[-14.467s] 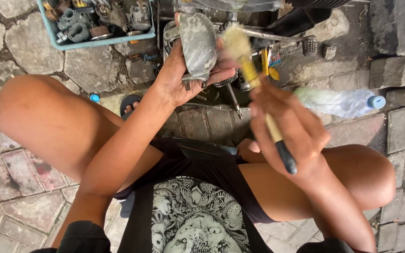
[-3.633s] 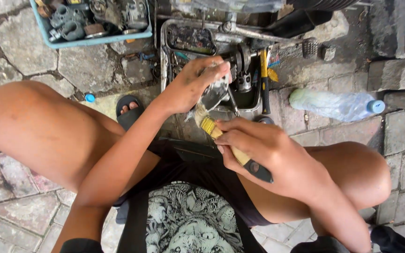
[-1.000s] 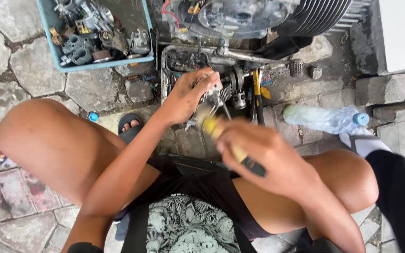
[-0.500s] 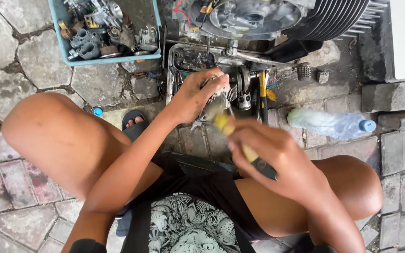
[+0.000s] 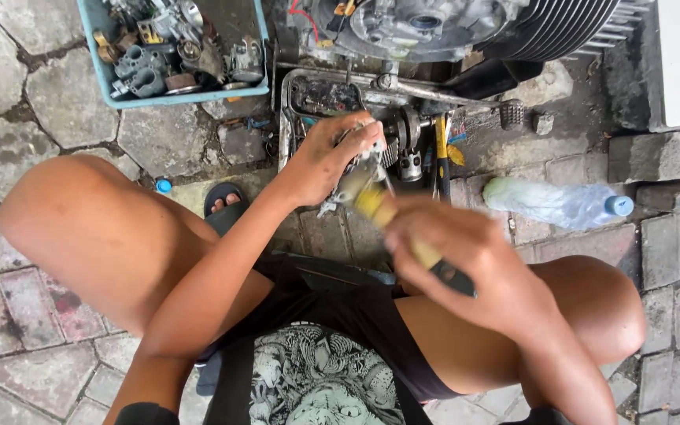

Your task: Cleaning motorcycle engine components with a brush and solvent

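Over the metal tray (image 5: 286, 118), our left hand (image 5: 320, 161) grips a small metal part (image 5: 353, 177). Our right hand (image 5: 466, 260), blurred, is clenched around a yellow-handled brush (image 5: 391, 220) touching that part.

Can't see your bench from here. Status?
Left hand grips metal part. Right hand holds brush against it. Nothing between them.

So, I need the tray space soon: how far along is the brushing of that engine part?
Done: several parts lie in the blue tray. In hand: the left hand holds a small metal part over the metal pan; the right hand works it with a paintbrush. Left: grime shows; more parts sit in the pan.
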